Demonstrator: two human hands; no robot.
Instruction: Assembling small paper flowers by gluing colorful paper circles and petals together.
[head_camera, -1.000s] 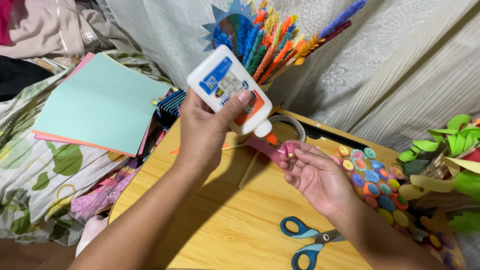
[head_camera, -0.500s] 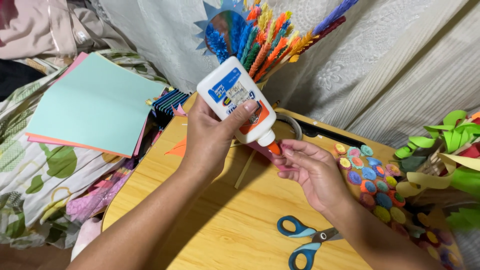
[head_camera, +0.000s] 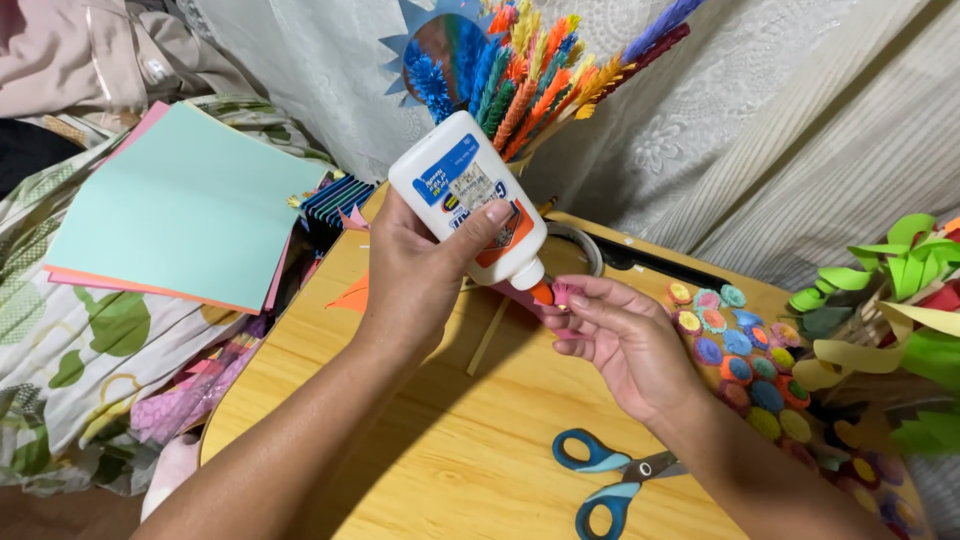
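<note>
— One glue bottle (head_camera: 468, 195)?
— Yes, white, tilted nozzle-down in the left hand (head_camera: 415, 275), gripped tight. Its orange tip touches a small pink paper roll (head_camera: 562, 294) pinched by the right hand (head_camera: 625, 340).
— Underneath?
— A wooden table (head_camera: 450, 450), one pair of blue scissors (head_camera: 610, 478), many paper discs (head_camera: 745, 360), a stack of coloured paper sheets (head_camera: 185, 210), curtains behind.

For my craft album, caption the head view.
Left hand tips white glue bottle onto small pink paper piece held by right hand over wooden table.

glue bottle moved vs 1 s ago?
Yes. The glue bottle tipped steeper; its orange tip now meets the pink paper piece, lower toward the wooden table.
</note>
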